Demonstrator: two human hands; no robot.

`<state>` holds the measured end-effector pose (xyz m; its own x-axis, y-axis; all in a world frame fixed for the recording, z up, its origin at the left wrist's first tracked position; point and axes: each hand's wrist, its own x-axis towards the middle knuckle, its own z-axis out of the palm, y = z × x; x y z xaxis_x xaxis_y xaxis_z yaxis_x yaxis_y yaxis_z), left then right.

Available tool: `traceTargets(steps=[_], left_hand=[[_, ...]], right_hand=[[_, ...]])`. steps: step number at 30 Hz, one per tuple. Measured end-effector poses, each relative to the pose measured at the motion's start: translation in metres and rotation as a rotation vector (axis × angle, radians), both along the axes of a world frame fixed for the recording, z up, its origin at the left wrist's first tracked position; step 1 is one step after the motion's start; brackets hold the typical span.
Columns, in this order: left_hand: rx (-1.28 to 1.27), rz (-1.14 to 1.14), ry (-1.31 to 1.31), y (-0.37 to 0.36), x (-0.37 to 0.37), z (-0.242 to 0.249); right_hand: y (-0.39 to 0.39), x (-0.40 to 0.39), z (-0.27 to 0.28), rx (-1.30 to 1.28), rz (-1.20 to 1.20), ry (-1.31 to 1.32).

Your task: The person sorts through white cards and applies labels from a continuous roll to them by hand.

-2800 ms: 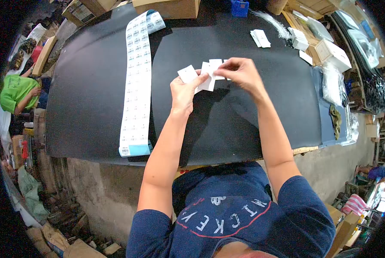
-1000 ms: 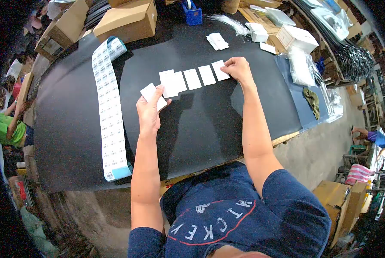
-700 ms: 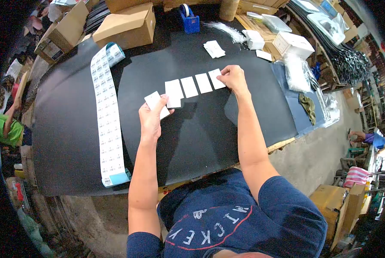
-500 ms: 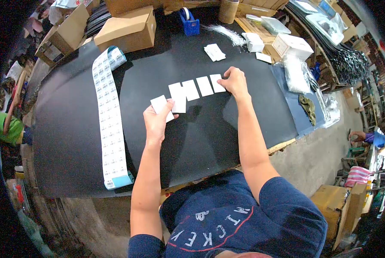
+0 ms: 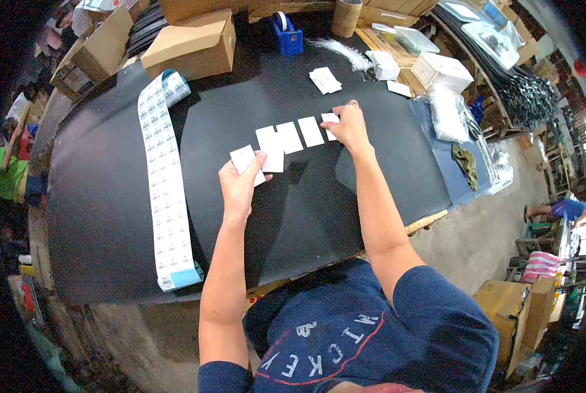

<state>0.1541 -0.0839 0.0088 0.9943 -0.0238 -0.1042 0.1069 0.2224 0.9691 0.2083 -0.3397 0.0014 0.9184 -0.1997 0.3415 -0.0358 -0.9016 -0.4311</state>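
Note:
My left hand pinches a few white cards between thumb and fingers, low over the black tabletop. A row of white cards runs to the right from there: two overlapping cards, a wider white piece and a single card. At the row's right end my right hand has its thumb and fingertips on the last white card, partly hiding it. Beyond the row lies a small pile of white cards.
A long strip of printed labels stretches along the left, curled at its far end. At the back stand a cardboard box, a blue tape dispenser and a white box. Plastic bags lie at the right edge.
My right hand has shifted slightly left and its fingers now cover more of the last card. The left hand stays in place with its cards.

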Motion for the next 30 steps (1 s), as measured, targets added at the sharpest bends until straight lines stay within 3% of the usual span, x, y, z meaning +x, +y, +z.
traceTargets(steps=[10, 30], left_hand=[[-0.058, -0.048, 0.015, -0.003, -0.002, 0.0], [-0.044, -0.031, 0.019, 0.002, 0.001, -0.002]], right_hand=[[-0.009, 0.003, -0.006, 0.213, 0.084, 0.037], [-0.013, 0.005, -0.014, 0.314, 0.244, -0.04]])
